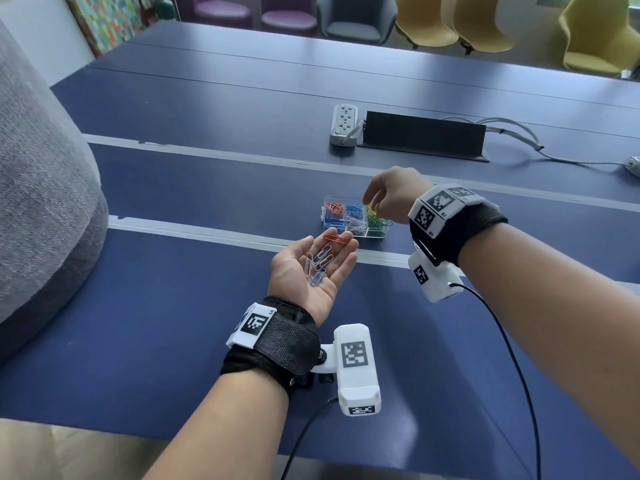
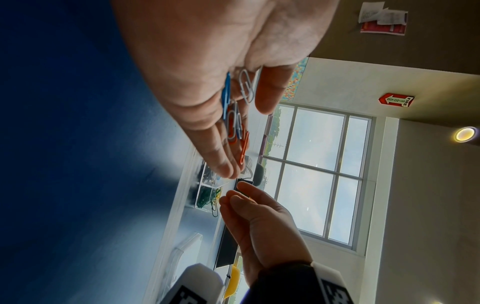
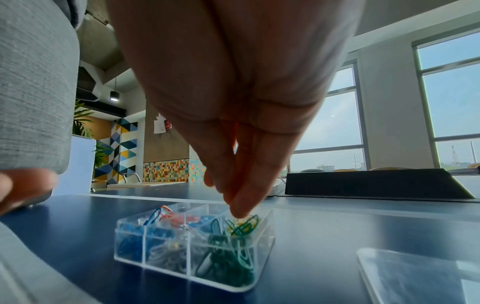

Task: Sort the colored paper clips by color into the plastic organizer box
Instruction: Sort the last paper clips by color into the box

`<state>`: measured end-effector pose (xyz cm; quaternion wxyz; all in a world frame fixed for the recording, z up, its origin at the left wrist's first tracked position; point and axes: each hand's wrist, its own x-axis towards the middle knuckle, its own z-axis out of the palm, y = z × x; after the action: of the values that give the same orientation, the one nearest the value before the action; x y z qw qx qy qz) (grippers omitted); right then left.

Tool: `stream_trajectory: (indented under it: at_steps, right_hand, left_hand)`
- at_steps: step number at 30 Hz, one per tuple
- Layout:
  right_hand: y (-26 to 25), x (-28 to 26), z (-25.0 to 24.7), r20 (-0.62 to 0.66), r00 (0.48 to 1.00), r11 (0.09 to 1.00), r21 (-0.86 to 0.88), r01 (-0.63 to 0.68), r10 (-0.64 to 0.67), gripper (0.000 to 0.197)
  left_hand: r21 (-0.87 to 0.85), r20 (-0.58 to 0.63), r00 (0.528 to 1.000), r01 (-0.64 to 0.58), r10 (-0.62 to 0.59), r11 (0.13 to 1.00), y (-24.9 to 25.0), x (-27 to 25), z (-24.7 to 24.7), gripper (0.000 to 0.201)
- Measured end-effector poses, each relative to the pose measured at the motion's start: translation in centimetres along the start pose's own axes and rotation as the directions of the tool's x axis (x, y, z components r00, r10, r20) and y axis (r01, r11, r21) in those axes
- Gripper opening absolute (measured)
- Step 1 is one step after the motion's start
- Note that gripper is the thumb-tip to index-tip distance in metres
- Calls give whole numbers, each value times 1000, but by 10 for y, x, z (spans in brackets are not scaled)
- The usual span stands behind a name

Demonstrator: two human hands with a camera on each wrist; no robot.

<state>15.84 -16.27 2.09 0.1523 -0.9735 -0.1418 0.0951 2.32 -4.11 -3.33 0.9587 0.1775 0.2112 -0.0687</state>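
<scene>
The plastic organizer box stands on the blue desk, well away from every desk edge, with bare surface on all sides. Behind it, further away, lie a white power strip and a black cable box. A clear lid lies on the desk near the box, on its right side.

The box is transparent, without its lid, and has six compartments in two rows. The head view shows red, blue and yellow paper clips in the far row and blue, white and green ones in the near row.

The left hand is held palm up above the desk, just in front of the box, with the fingers relaxed and nearly straight. On the palm lie loose clips: one red clip, one blue clip and about four white clips.

The right hand hangs over the far right compartment. Its fingers point down, close together, the tips just above the yellow and green clips. Whether they pinch a clip cannot be told.
</scene>
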Motion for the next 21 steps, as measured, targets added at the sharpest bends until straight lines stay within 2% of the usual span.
stream_trajectory:
  at_steps: [4, 8, 11, 13, 18, 21]
  right_hand:
    - [4, -2, -2, -34, 999, 1000, 1, -19, 19, 28]
    - [6, -6, 8, 91, 996, 997, -76, 23, -16, 27]
    - [8, -6, 5, 34, 999, 999, -18, 35, -34, 32]
    - [10, -5, 1, 2, 1000, 999, 26, 21, -21, 27]
    - [14, -6, 2, 129, 991, 999, -35, -36, 40, 18]
    - [16, -4, 4, 126, 991, 998, -44, -36, 41, 16]
  left_hand:
    - [1, 3, 1000, 0, 0, 1000, 0, 0, 0, 34]
    - [2, 4, 1000, 5, -5, 1000, -1, -1, 1, 33]
    - [4, 2, 1000, 1, -1, 1000, -2, -1, 1, 33]
    - [9, 2, 1000, -4, 4, 1000, -1, -2, 1, 33]
    - [23, 3, 1000, -5, 5, 1000, 1, -2, 3, 33]
    - [25, 5, 1000, -6, 6, 1000, 0, -2, 4, 33]
